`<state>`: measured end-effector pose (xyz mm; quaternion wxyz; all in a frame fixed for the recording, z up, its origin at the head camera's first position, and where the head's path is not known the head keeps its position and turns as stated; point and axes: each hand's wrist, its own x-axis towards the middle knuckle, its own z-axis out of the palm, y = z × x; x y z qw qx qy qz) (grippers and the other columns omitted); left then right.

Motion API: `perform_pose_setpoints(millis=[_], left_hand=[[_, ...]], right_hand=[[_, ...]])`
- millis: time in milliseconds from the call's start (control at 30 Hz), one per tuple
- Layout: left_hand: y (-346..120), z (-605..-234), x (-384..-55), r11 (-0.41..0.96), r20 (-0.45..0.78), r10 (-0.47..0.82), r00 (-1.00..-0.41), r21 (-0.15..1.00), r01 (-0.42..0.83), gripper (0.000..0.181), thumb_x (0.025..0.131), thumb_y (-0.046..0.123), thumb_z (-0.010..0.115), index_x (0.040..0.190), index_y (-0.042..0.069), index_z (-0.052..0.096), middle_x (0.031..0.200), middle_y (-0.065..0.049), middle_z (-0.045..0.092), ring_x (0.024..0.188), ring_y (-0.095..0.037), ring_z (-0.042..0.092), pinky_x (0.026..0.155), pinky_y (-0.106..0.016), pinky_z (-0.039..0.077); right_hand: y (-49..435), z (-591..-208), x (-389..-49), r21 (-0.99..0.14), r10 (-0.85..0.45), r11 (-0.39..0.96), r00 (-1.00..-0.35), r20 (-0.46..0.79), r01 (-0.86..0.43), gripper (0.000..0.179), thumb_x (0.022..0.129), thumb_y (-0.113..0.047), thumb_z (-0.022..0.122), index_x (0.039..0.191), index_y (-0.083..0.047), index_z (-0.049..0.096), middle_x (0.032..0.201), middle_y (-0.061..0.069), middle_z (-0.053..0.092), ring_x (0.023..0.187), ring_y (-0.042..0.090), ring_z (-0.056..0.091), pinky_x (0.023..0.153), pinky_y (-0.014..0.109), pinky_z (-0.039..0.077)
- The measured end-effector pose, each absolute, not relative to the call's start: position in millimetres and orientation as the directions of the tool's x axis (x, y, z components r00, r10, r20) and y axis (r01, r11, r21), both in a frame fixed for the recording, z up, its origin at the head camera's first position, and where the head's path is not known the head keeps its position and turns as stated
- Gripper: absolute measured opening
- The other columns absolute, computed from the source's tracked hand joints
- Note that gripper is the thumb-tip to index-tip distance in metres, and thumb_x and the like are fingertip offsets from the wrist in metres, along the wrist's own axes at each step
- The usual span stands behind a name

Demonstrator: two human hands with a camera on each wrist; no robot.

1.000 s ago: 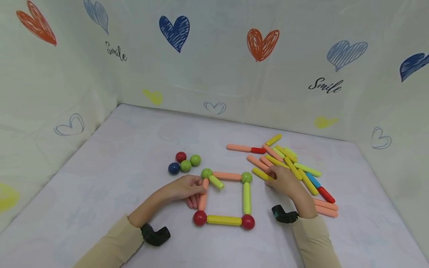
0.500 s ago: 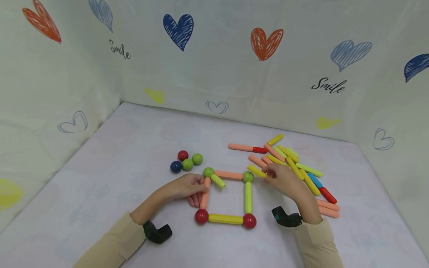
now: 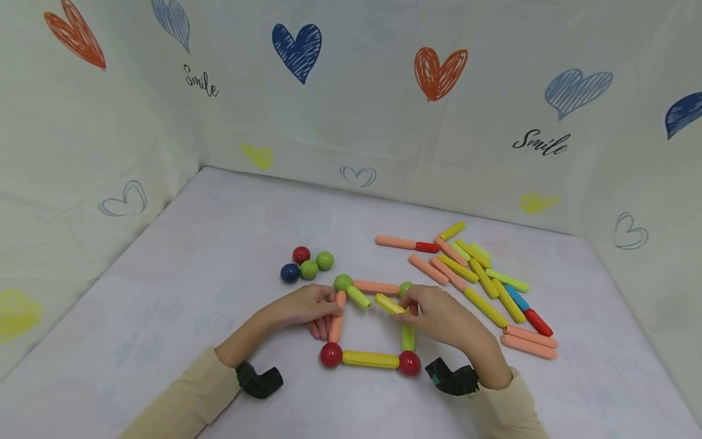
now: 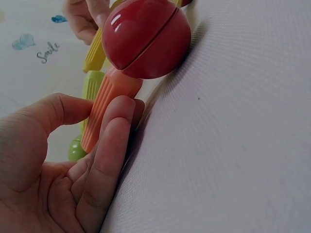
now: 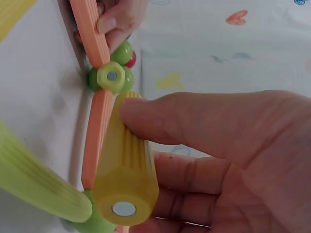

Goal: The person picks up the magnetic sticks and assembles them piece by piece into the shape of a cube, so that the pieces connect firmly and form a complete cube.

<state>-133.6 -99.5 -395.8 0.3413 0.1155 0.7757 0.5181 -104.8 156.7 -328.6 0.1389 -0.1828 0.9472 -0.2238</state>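
Magnetic rods and balls form a four-sided frame on the table in the head view. My left hand pinches its left salmon rod, between a green ball and a red ball. My right hand pinches a yellow rod between thumb and fingers, a metal disc showing at its near end. The far end of this rod lies close to a lime rod that sticks out from the green corner ball; whether they touch I cannot tell. Another green ball is partly behind my right hand.
Loose salmon, yellow, lime, blue and red rods lie scattered at the right. Beyond the frame, several balls sit in a cluster. A white cloth wall with printed hearts rises behind the table.
My right hand has picked the yellow rod from the scattered pile and carried it left, over the frame's right side. My left hand keeps its grip on the salmon rod.
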Motion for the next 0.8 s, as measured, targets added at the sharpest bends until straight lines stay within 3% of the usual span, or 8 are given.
perform_pose_setpoints(millis=[800], left_hand=[[-100, -396, -136, 0.442, -0.421, 0.539, -0.729, 0.879, -0.180, 0.015, 0.090, 0.018, 0.057, 0.086, 0.004, 0.051, 0.054, -0.002, 0.060, 0.045, -0.010, 0.060, 0.047, -0.021, 0.050]], right_hand=[[142, -335, -100, -0.532, -0.472, 0.804, -0.829, -0.300, -0.265, 0.017, 0.083, -0.024, 0.068, 0.085, -0.009, 0.061, 0.060, -0.004, 0.048, 0.052, 0.009, 0.043, 0.049, 0.020, 0.033]])
